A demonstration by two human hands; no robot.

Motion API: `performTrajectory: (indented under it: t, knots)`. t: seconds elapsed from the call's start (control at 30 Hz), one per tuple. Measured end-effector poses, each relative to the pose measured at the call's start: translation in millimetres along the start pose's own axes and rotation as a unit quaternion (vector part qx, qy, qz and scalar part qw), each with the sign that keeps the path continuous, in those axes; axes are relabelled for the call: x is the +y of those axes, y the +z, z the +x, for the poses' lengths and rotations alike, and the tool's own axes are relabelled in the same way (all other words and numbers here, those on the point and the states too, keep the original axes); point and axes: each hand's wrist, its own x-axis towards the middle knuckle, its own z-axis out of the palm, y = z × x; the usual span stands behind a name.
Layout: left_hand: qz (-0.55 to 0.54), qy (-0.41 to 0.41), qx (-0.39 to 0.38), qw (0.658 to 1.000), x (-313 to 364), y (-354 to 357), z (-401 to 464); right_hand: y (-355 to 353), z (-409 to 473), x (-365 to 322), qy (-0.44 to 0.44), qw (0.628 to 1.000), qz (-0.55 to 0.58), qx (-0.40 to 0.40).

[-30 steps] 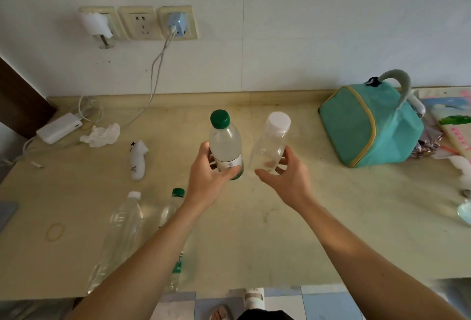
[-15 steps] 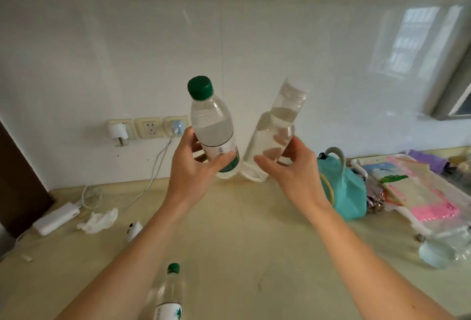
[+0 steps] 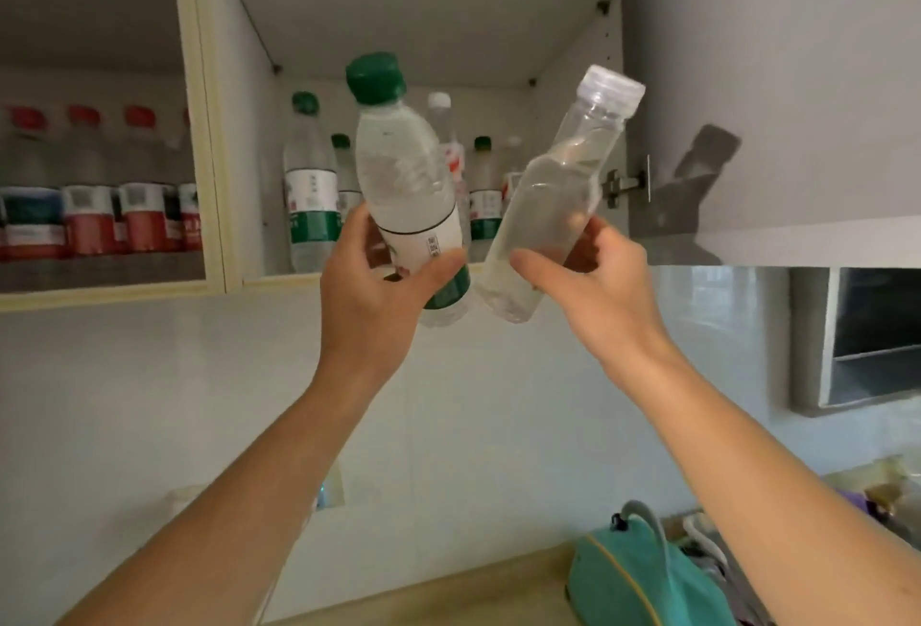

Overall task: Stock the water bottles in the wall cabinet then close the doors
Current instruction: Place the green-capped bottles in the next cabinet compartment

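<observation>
- Left hand [image 3: 371, 286] grips the green-capped bottle [image 3: 406, 187] round its lower label, thumb across the front, fingers curled behind; right hand [image 3: 593, 286] pinches the white-capped bottle [image 3: 553, 206] low on its body between thumb and fingers.
- Both bottles are raised in front of the open wall cabinet [image 3: 214, 127], just below and ahead of the lower shelf [image 3: 279, 279] of its right bay.
- Long axes: green-capped bottle leans cap up and slightly left; white-capped bottle leans cap up and right. Their bases sit close together, caps splayed apart.
- Key relation, as I judge it: the shelf opening lies up and beyond both hands. Left hand is nearer the standing stock; right hand is nearer the open door [image 3: 772, 77] and its hinge [image 3: 620, 186].
- Counts: two bottles in hand. Right bay holds about six standing bottles [image 3: 309, 187], partly hidden, so count uncertain. Left bay shows four red-capped bottles [image 3: 139, 187].
- I expect each bottle must be righted before it clears the shelf edge.
- Below, a teal bag [image 3: 643, 580] sits on the bench [image 3: 448, 590].
</observation>
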Motion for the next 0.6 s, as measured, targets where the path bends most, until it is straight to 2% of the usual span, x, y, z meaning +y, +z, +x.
performTrajectory:
  t: [0.2, 0.37, 0.47, 0.6]
  knots:
    - [0.069, -0.008, 0.007, 0.998, -2.8, 31.2, 56.8, -8.1, 64.0, -0.3, 0.006, 0.999, -0.043, -0.001]
    - [0.121, -0.072, 0.011, 0.99, -19.1, 35.2, 95.1, -12.2, 105.1, 13.6, 0.022, 0.996, -0.085, -0.015]
    - [0.152, -0.103, 0.016, 0.983, -26.6, 32.3, 112.7, -8.1, 124.2, 22.4, 0.046, 0.993, -0.099, -0.051]
    - [0.195, -0.123, -0.021, 0.973, -32.9, 35.8, 128.4, 4.5, 143.3, 33.8, 0.058, 0.988, -0.112, -0.093]
